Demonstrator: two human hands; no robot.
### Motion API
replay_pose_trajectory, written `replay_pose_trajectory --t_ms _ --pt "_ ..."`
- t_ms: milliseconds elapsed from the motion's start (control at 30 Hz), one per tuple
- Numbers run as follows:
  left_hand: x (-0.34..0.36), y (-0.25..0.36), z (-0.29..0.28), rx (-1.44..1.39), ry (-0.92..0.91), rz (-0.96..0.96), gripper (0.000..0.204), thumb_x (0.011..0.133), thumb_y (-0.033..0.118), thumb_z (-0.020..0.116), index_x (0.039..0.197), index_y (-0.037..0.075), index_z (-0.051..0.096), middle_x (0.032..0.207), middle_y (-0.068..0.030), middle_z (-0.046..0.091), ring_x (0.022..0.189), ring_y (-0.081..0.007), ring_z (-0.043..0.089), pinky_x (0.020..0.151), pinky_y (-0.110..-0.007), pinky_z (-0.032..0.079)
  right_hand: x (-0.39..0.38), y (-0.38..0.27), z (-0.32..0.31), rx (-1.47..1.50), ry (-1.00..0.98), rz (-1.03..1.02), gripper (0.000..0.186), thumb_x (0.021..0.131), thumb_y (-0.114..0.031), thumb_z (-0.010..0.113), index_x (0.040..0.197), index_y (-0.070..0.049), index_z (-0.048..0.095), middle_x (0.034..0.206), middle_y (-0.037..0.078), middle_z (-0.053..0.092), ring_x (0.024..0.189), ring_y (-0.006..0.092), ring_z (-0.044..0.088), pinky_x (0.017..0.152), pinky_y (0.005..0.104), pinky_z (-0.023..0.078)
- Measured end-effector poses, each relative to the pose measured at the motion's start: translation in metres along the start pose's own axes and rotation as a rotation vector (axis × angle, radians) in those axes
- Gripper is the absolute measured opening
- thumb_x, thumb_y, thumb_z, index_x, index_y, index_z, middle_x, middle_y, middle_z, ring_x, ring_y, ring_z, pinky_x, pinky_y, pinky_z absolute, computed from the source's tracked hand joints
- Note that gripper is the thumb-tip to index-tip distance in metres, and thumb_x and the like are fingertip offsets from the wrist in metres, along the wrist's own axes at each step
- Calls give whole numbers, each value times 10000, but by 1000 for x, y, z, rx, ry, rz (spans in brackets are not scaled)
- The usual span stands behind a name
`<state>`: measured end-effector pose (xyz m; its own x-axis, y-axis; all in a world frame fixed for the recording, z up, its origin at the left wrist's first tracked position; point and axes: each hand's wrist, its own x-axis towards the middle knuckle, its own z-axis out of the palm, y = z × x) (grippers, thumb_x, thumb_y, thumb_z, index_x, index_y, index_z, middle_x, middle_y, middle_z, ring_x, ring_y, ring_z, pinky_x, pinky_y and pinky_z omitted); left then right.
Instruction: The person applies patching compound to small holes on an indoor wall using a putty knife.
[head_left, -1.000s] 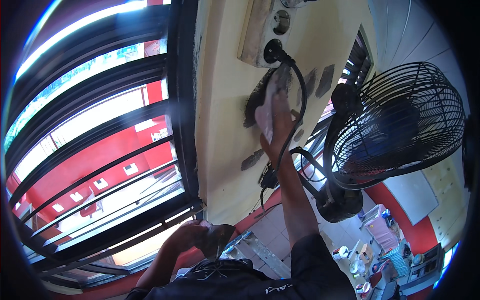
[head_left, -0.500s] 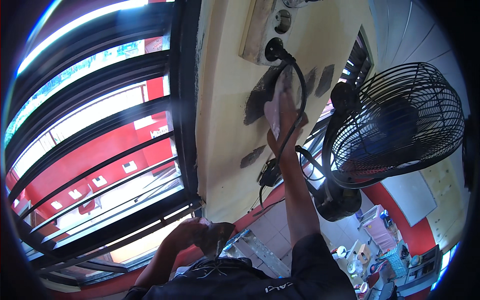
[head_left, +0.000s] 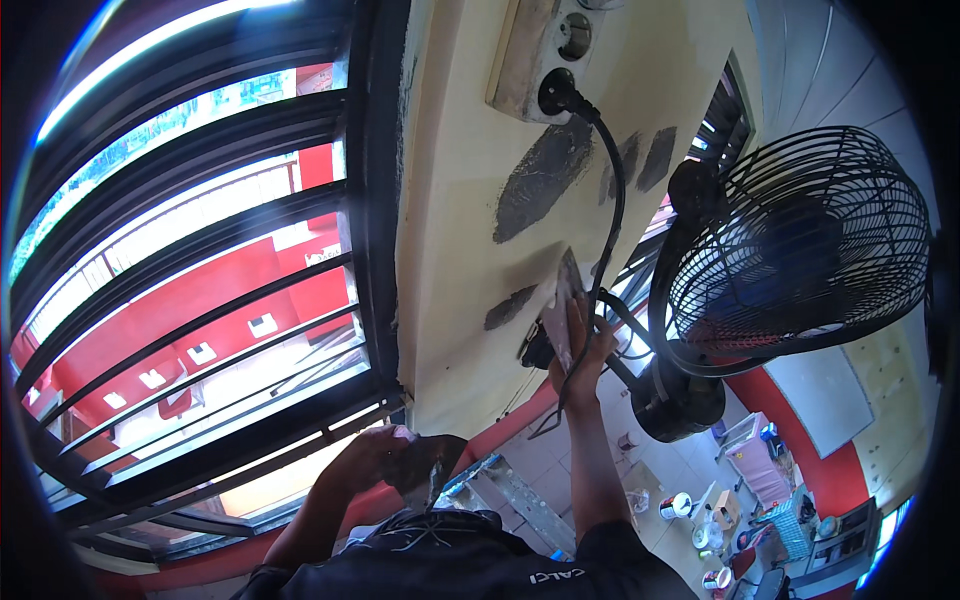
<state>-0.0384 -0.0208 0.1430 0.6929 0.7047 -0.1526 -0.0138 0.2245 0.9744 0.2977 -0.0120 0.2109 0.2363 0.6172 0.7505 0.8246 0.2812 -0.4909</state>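
Note:
My right hand (head_left: pixel 592 352) is shut on a flat pale-stained putty knife (head_left: pixel 563 310) beside the black cable (head_left: pixel 620 190), low on the cream wall (head_left: pixel 450 230). The knife's blade points upward; whether it touches the wall I cannot tell. Dark grey patches (head_left: pixel 535 185) mark the wall above it, below a white socket strip (head_left: pixel 520 70) with a black plug (head_left: pixel 555 95) in it. My left hand (head_left: pixel 370 455) is shut on a broad, dirty scraper (head_left: pixel 420 470) near my chest. A dark object, partly hidden, is behind the knife.
A black caged fan (head_left: pixel 795 260) with a bracket juts out at the right. A dark-barred window (head_left: pixel 180 225) fills the left. Far below are a stepladder (head_left: pixel 500 500), a tiled floor (head_left: pixel 555 460), a pink crate-like object (head_left: pixel 760 465) and a table cluttered with cans (head_left: pixel 675 505).
My right hand and the knife have moved down the wall from the large grey patch under the plug, which now shows fully. My left hand has moved slightly.

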Motion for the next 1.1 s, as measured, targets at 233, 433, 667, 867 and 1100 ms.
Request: replay_pose_trajectory --t_ms 233,433,667,867,1100 --pt "4 6 3 214 -47 207 226 916 266 499 811 69 535 657 7 470 558 -86 446 486 -243 334 4 -14 -29 -334 229 -120 460 810 57 436 1267 12 460 873 190 494 855 322 500 676 357 411" --pt "-8 8 8 -431 -12 -100 184 905 209 544 935 31 577 838 -1 567 735 -94 550 651 -243 441 -18 -16 -35 -313 123 -42 403 812 12 509 1215 -4 518 887 143 552 778 285 577 628 356 479" --pt "-6 19 12 -388 87 -92 277 915 253 520 1039 11 572 909 -45 593 803 -119 574 721 -258 463 -42 -51 -42 -94 383 -288 391 826 78 485 1214 35 505 923 184 610 706 254 612 590 326 484" --pt "-1 10 -2 -344 137 -90 286 911 273 512 1080 47 560 942 -39 583 837 -123 568 709 -249 457 -114 -73 -50 229 445 -77 173 826 17 518 998 20 541 722 112 610 585 178 589 490 269 440" --pt "12 2 -15 -525 -67 -28 278 913 209 502 1102 8 534 1001 -86 591 906 -184 596 767 -307 481 -109 -73 -16 988 485 578 199 804 -8 580 995 -15 524 769 67 583 555 138 536 479 250 396"
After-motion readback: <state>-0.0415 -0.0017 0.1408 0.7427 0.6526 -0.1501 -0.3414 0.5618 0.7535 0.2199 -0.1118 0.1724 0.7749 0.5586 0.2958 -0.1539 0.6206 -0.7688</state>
